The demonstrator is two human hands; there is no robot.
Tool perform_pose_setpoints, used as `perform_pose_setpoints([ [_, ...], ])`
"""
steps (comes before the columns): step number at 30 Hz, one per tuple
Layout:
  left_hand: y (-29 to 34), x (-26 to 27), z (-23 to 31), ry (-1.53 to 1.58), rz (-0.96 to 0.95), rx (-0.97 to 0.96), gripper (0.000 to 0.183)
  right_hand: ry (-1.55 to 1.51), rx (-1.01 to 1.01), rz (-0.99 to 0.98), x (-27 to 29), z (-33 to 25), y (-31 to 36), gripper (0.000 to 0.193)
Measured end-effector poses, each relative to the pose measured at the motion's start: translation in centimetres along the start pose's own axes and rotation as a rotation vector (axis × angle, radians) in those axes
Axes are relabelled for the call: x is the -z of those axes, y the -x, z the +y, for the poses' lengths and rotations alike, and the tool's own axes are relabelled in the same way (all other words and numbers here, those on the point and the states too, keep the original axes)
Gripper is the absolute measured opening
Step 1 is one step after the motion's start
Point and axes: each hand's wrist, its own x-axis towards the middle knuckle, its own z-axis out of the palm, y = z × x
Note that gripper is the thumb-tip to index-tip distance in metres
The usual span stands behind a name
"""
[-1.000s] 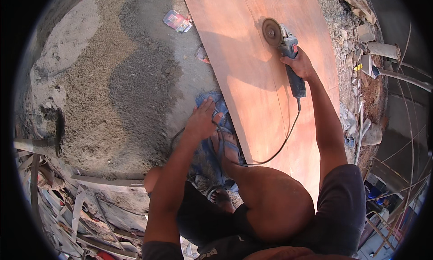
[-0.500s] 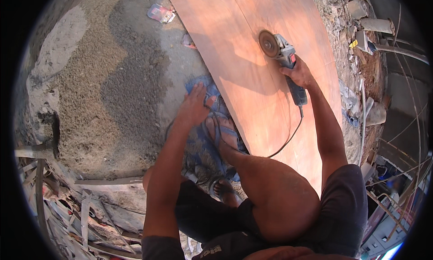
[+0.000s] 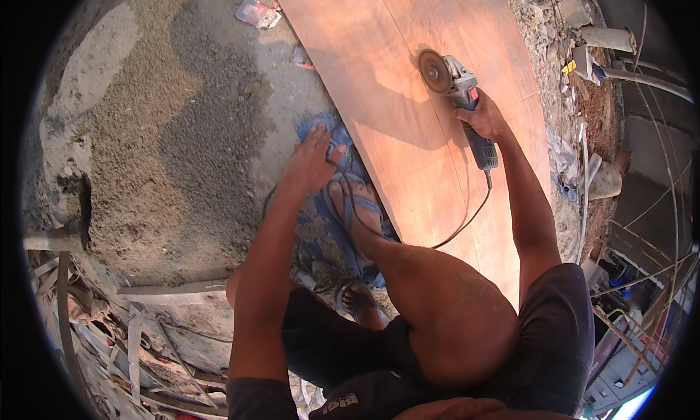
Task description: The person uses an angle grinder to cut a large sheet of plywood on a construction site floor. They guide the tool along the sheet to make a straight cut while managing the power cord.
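My right hand is wrapped round the body of a grey and black angle grinder at the right of centre. The grinder's round brown disc is over a long reddish plywood sheet; whether it touches the wood I cannot tell. Flat on a crumpled blue cloth beside the sheet's left edge lies my left hand, fingers stretched out. The black power cord leaves the grinder's rear, curves over the sheet and passes my foot to loop close by my left hand.
Rough concrete with a dark damp patch spreads to the left. Plastic wrappers lie by the sheet's far left edge. Rubble and pipes line the right side. Scrap wood strips are heaped at lower left.
Almost nothing differs. My left hand sits very slightly farther left and the whole view has shifted a little; the grinder stays in place in my right hand.
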Motion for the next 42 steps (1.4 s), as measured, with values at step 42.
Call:
perform_pose_setpoints([
  [42, 0.1, 0.6, 0.4, 0.026, -0.046, 0.048, 0.079, -0.005, 0.046, 0.003, 0.6, -3.0, -3.3, 0.076],
])
